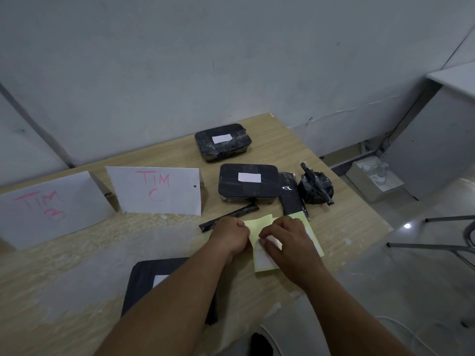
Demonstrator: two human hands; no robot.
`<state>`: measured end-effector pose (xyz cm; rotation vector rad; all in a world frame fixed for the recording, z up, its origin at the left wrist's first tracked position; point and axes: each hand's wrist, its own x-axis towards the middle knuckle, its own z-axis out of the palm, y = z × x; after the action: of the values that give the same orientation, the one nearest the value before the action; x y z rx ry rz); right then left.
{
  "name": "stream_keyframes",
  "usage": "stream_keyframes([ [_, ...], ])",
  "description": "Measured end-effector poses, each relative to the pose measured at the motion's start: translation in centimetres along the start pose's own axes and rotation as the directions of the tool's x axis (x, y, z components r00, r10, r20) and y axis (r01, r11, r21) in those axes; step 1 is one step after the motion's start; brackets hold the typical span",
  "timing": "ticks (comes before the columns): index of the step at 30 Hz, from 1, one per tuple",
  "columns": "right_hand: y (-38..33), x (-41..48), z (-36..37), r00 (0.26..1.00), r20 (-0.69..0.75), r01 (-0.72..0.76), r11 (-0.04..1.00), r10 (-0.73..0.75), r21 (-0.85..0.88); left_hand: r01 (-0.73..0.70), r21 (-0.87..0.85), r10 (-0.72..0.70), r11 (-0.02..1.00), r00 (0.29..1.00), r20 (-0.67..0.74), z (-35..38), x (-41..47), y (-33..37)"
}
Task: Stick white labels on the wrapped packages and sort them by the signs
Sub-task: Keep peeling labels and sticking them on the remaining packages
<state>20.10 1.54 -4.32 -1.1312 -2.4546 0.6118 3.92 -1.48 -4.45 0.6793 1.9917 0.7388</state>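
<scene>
Six packages wrapped in glossy black plastic lie on a table (344, 222) with a pale wood-grain top. The far package (222, 143) and the middle package (248, 183) are box-shaped with rounded corners, and each carries a white rectangular sticker on its top. Just right of the middle one lies a flat long package (290, 195), and beside that a crumpled round bundle (316, 188). A thin stick-like package (231, 217) lies diagonally in front of them. A flat near package (144, 281) also has a sticker, which the left forearm partly covers.

Two signs of white folded paper stand on the left with pink handwriting: the TIM B sign (51, 209) and the TIM C sign (159, 191). On the floor to the right there is an open cardboard box (372, 178), beside a white cabinet (437, 129).

Between the stick-like package and the table's near edge lies a yellow backing sheet (264, 264), smooth and slightly curled. The left hand (228, 237) has its fingers curled and grips the left edge of the sheet. The right hand (288, 242) pinches a white label (272, 244) on the sheet with bent fingertips; whether the label is already lifted, I cannot tell.
</scene>
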Motion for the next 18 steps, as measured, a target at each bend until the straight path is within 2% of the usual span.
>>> stream_keyframes([
  [3, 0.3, -0.2, -0.3, 0.999, -0.036, -0.013, 0.997, 0.015, 0.073, -0.023, 0.232, 0.033, 0.972, 0.999, -0.039, 0.2, 0.3, -0.3],
  [6, 0.4, 0.0, -0.8, 0.992, -0.070, -0.086, 0.972, 0.104, 0.217, -0.019, 0.408, 0.049, 0.913, 0.997, -0.063, 0.3, 0.2, -0.6],
  [12, 0.7, 0.1, -1.4, 0.922, -0.112, -0.268, 0.820, 0.370, 0.507, -0.042, 0.546, 0.113, 0.836, 0.989, -0.097, 0.9, -0.2, -1.2],
  [18, 1.0, 0.6, -1.6, 0.850, -0.095, -0.315, 0.645, 0.518, 0.696, -0.068, 0.643, 0.196, 0.763, 0.972, -0.130, 1.2, -0.7, -1.5],
])
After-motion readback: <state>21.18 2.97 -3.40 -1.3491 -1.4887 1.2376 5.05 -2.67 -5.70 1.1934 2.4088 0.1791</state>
